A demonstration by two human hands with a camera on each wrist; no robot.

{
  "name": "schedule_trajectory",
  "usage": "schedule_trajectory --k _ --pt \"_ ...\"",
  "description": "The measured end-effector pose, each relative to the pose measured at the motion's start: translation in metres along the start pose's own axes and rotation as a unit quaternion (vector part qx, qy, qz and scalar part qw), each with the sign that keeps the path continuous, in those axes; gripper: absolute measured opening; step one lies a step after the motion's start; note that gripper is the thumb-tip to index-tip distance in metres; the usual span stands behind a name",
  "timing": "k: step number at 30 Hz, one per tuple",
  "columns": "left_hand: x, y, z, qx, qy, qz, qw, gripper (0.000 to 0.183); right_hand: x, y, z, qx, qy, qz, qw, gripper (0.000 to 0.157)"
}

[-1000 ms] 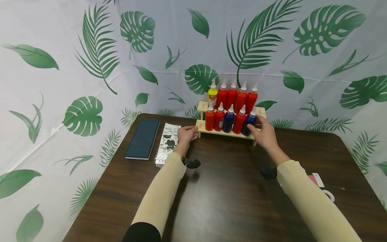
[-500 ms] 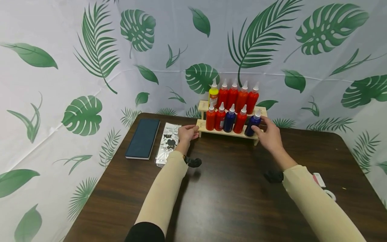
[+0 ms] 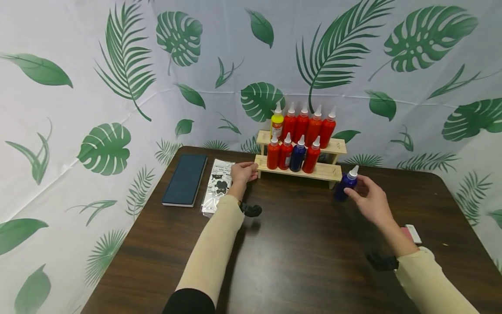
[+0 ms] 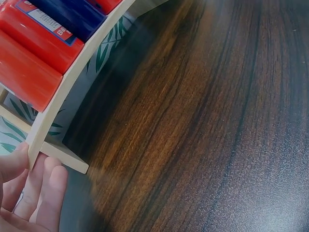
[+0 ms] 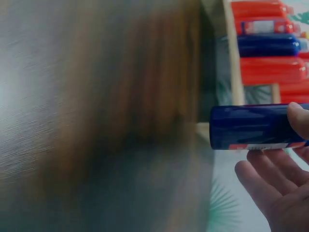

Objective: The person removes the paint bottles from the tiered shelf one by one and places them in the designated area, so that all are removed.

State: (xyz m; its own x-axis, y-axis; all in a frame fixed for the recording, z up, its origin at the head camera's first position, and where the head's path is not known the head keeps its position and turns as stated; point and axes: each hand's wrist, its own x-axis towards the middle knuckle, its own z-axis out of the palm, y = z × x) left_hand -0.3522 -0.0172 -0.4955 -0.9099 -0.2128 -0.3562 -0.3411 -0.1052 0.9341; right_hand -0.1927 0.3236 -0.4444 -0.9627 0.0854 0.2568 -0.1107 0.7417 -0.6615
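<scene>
My right hand [image 3: 372, 201] grips a dark blue squeeze bottle [image 3: 344, 186] with a white pointed cap, just off the right end of a two-step wooden rack [image 3: 328, 171]. In the right wrist view the thumb lies across the blue bottle [image 5: 251, 125], and a label strip shows along its side. My left hand [image 3: 242, 173] pinches the left end of the rack's lower step, thumb above and fingers beneath the board [image 4: 58, 99]. On that step stand red bottles [image 3: 311, 158] and another blue bottle [image 3: 297, 157]. Behind them, the upper step carries a yellow bottle [image 3: 276, 124] and several red ones [image 3: 327, 131].
To the left on the dark wooden table [image 3: 290, 261] lie a dark blue notebook [image 3: 185, 179] and a plastic-wrapped sticker pack [image 3: 217, 185]. A small pink and white object [image 3: 412, 234] lies by the right forearm. A leaf-print cloth [image 3: 219, 39] hangs behind the table.
My right hand has lifted the end blue bottle off the lower step and carried it right and toward me, baring that end of the board. The left hand has stayed on the rack.
</scene>
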Motion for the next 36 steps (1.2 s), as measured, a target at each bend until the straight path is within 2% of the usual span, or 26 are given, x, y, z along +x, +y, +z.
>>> schedule_trajectory --k 8,16,28,31,36 --pt "0.0 0.0 0.0 0.006 0.002 -0.005 1.0 0.02 -0.018 0.019 0.007 -0.003 -0.009 0.016 1.0 0.052" --pt "0.001 0.0 0.001 0.006 0.003 -0.008 0.9999 0.019 -0.019 0.025 0.016 0.004 -0.011 0.02 1.0 0.05" --pt "-0.002 0.004 -0.001 0.001 0.0 -0.011 0.9999 0.019 -0.017 0.027 0.018 0.005 -0.017 0.015 1.0 0.052" --pt "-0.002 0.004 -0.001 -0.001 -0.001 -0.011 0.9999 0.019 -0.017 0.027 0.016 0.002 -0.03 0.015 0.999 0.055" --pt "-0.004 0.004 -0.001 -0.005 -0.005 -0.004 1.0 0.02 -0.013 0.017 0.002 0.001 -0.048 0.019 0.999 0.068"
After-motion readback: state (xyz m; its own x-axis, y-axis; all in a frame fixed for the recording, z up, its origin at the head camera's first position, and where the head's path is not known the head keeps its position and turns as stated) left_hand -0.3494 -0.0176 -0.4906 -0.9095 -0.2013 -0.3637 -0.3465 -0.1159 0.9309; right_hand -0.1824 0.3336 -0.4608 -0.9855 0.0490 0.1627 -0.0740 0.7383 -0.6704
